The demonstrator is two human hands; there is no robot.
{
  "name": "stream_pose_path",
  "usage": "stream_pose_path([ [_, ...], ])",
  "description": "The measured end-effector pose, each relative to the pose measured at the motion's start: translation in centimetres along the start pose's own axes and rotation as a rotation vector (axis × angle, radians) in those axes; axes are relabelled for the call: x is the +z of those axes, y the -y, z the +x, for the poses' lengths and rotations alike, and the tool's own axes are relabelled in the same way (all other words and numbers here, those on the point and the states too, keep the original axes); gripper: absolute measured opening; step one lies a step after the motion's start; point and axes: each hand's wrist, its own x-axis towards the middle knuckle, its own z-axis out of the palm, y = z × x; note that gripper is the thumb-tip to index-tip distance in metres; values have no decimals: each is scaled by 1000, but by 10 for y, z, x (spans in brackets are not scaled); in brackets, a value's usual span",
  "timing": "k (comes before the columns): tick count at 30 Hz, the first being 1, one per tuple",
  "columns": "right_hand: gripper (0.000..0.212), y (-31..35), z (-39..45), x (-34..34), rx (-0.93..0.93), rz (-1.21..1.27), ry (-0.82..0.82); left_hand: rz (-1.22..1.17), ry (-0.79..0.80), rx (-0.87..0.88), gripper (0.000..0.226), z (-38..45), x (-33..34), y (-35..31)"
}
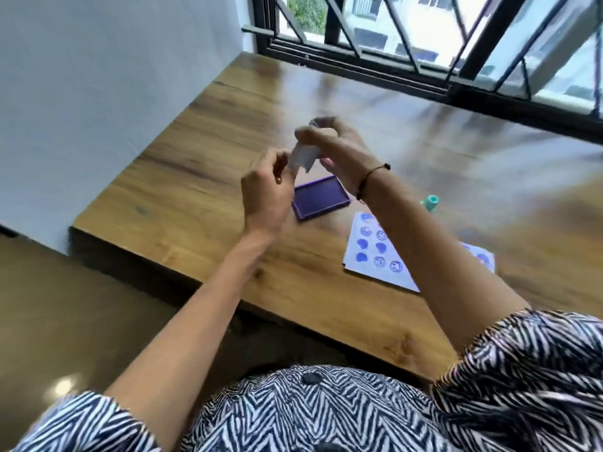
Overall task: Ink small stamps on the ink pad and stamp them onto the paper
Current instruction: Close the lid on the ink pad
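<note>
Nearest the camera, a zebra-striped black and white garment [326,409] is filling the bottom of the view, its loose sleeves cut off at both lower corners. Two bare forearms are reaching from it over the near edge of a wooden desk [202,151], a thick slab with a glossy, streaky brown grain.

To the right, a sheet of white paper [375,256] is lying flat on the desk, carrying rows of round blue stamp prints; the right forearm is crossing over it and hiding its middle, so only the left part and a far right corner are showing. Just beyond the paper, a small teal stamp [431,202] is lying on the desk, blurred and partly hidden by the arm.

Left of the stamp, a rectangular purple ink pad [321,199] is sitting open on the desk, its dark inked surface framed by a thin lighter rim.

Above the pad, both hands are meeting in the air. The left hand [267,194] is curling narrow, its fingertips pinching the lower end of a small whitish object [301,156]. The right hand [336,148], wearing a thin dark cord bracelet [372,177] at the wrist, is gripping the upper end. Motion blur is making the object hard to identify.

At the far edge, a black-framed window [440,37] with slanted bars is standing behind the desk.
</note>
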Motion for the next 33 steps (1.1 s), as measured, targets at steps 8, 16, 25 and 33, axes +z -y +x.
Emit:
stream_pose_path([
  [8,65,-14,-18,-32,-96,-200,-201,184,68,386,17,0,7,-15],
  [16,82,-12,-40,-54,115,-674,78,262,207,859,10,0,-15,14],
  [25,79,-44,-73,-13,-33,-942,-406,253,576,451,101,5,-14,61],
  [33,88,-78,-61,19,21,-1084,-538,246,474,268,95,-6,8,66],
])
